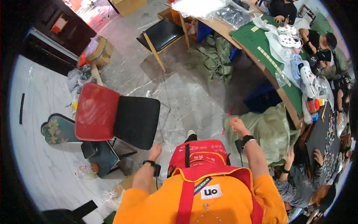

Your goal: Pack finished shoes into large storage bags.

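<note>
My left hand (156, 150) hangs beside the front edge of a chair with a red back (96, 112) and a black seat (136, 119). Its fingers are curled in and I see nothing in them. Over the grey floor, at the edge of a large green plastic sack (266, 130), my right hand (238, 125) is curled into a loose fist, also with nothing visible in it. Whether it touches the sack I cannot tell. Both wrists wear dark bands with small black devices. A red bag (199, 153) with yellow trim sits at my front, between the arms.
A long table with a green top (248, 35) curves along the right, bearing white clogs (289, 40) and plastic bags. Several people sit around it and a dark table (317, 140) of small pieces. Ahead stands a wooden chair (164, 34); cardboard boxes (101, 51) lie by the door.
</note>
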`<state>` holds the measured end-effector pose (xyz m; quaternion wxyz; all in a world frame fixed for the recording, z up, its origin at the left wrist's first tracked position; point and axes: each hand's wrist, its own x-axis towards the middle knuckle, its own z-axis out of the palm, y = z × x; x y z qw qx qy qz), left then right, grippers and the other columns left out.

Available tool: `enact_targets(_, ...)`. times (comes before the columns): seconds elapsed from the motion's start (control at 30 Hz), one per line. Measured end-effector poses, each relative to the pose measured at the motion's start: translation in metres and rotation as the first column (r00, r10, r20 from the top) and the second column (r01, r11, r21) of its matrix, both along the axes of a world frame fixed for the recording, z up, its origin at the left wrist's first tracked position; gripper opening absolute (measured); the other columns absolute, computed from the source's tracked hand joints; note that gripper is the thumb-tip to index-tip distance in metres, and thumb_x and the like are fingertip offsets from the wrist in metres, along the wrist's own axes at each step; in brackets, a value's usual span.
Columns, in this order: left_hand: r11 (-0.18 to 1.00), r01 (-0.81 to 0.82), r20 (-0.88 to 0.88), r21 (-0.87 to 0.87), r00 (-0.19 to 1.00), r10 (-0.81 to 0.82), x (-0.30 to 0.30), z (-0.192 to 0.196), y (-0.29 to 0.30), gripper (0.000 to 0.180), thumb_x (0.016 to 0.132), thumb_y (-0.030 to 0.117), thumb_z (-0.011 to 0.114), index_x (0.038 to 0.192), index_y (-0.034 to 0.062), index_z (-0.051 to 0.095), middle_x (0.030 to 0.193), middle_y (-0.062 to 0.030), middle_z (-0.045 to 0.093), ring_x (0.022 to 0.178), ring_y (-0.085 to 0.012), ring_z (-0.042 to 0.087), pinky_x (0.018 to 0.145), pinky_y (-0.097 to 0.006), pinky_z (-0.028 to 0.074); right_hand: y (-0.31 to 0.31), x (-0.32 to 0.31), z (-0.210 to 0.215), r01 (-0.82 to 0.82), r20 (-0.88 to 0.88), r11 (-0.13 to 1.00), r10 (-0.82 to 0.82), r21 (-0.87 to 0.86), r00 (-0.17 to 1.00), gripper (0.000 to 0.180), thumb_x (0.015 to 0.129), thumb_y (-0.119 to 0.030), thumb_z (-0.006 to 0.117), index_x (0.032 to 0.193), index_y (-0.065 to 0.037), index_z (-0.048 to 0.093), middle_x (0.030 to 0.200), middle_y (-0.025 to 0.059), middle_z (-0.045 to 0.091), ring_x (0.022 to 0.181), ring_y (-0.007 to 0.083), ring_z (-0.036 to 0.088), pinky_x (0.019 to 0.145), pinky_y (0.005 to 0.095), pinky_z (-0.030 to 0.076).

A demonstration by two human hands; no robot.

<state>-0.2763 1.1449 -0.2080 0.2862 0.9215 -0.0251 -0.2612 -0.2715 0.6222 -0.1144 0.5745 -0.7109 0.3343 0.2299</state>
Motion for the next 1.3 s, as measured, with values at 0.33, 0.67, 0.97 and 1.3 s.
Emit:
enact_targets(0.33, 0.958, 0.010, -0.036, -0.287, 0.999, -0.021, 0.316, 0.068, -0.233, 0.028, 0.079, 0.018, 0.044, 0.100, 0.0038, 0.054, 0.091, -0.0166, 0.058, 0.087, -0.0262, 0.055, 0.074, -0.032, 0.042, -0.074, 0.158, -0.055, 0.107, -0.234, 0.991, -0.087, 0.077, 0.968, 0.019, 0.074, -0.021, 0.052, 0.091, -0.014, 0.050, 0.072, -0.0043, 0.051, 0.064, 0.0063, 0.047, 0.055, 0.0255, 0.036)
enact_targets(0.67, 0.986, 0.102, -0.562, 0.135, 0.827, -0.009, 0.349, -0.028, -0.283, 0.053, 0.073, 0.036, 0.051, 0.118, 0.0108, 0.039, 0.122, -0.0253, 0.033, 0.109, -0.0396, 0.037, 0.087, -0.041, 0.037, -0.115, 0.435, -0.179, -0.167, 0.004, 0.933, 0.177, -0.320, 0.984, 0.032, 0.075, -0.026, 0.048, 0.098, -0.005, 0.056, 0.090, 0.0163, 0.059, 0.081, 0.0296, 0.057, 0.070, 0.0342, 0.044)
enact_targets(0.97, 0.852, 0.461, -0.479, 0.250, 0.823, -0.305, 0.371, -0.101, -0.301, 0.072, 0.066, 0.043, 0.059, 0.127, 0.0218, 0.029, 0.132, -0.0232, 0.012, 0.111, -0.0571, 0.016, 0.081, -0.065, 0.026, -0.106, 0.530, -0.356, 0.183, -0.210, 0.978, -0.201, -0.101, 0.957, 0.051, 0.077, -0.022, 0.052, 0.122, -0.007, 0.034, 0.083, 0.0118, 0.056, 0.060, 0.0157, 0.055, 0.048, 0.0290, 0.042)
enact_targets(1.3, 0.866, 0.427, -0.309, 0.260, 0.887, -0.344, 0.400, -0.117, -0.276, 0.066, 0.059, 0.035, 0.064, 0.119, 0.0215, 0.042, 0.128, -0.0225, 0.022, 0.110, -0.0545, 0.018, 0.076, -0.065, 0.027, -0.122, 0.565, -0.555, 0.798, -0.366, 0.572, -0.712, 0.190, 0.599, 0.058, 0.080, -0.051, 0.044, 0.115, -0.004, 0.042, 0.063, 0.0089, 0.047, 0.044, 0.0169, 0.039, 0.038, 0.0270, 0.028)
